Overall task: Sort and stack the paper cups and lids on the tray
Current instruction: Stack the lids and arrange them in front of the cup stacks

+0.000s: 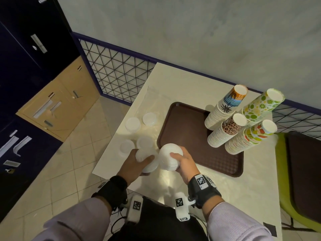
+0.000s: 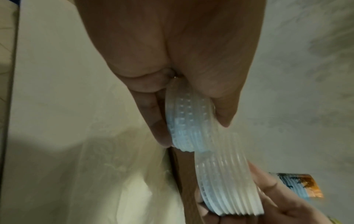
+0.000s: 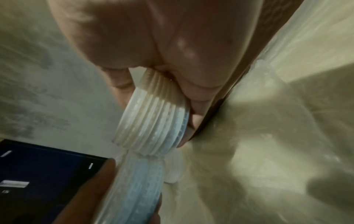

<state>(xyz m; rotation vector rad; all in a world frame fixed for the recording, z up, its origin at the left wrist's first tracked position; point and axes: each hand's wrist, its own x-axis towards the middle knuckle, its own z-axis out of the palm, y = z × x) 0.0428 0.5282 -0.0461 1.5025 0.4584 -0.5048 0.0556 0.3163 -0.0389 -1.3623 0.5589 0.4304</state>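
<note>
My left hand (image 1: 149, 165) grips a stack of white plastic lids (image 1: 147, 160) just off the near left corner of the brown tray (image 1: 187, 136). Right beside it, my right hand (image 1: 175, 160) holds a second lid stack (image 1: 169, 152) above the tray's corner, and the two stacks' edges meet. The left wrist view shows my fingers (image 2: 161, 128) and thumb clamping the ribbed lid stack (image 2: 189, 121), with the other stack (image 2: 226, 181) below it. In the right wrist view, my right hand's lids (image 3: 153, 124) touch the left hand's lids (image 3: 138, 189). Several tall stacks of upturned printed paper cups (image 1: 224, 131) stand on the tray's right side.
Several small piles of white lids (image 1: 132, 124) lie on the white table (image 1: 173, 80) left of the tray, on clear plastic wrap. A wall and a wire grid run behind the table. A green chair (image 1: 284, 171) stands to the right and dark cabinets (image 1: 26, 49) to the left.
</note>
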